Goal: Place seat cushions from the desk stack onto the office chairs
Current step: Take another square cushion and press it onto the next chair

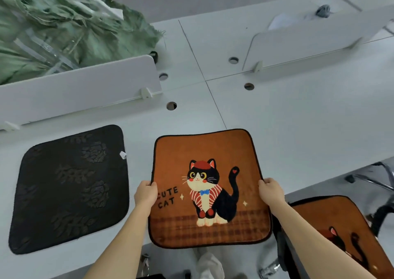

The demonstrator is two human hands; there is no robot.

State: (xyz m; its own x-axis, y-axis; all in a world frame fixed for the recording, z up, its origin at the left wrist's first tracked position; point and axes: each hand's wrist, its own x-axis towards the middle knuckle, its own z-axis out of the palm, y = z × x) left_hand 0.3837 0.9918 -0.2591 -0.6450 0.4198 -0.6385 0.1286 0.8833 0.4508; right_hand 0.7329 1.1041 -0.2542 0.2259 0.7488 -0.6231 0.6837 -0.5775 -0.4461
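Both hands grip the orange cat cushion: the left hand pinches its 9 o'clock edge and the right hand its 3 o'clock edge. They hold it at 6 o'clock in view, over the near rim of the bench. At 4 o'clock a second orange cushion lies on what looks like an office chair seat, so one placement seems done. At 8 o'clock a dark cushion lies on the bench, perhaps several stacked. That and the held one are left to place.
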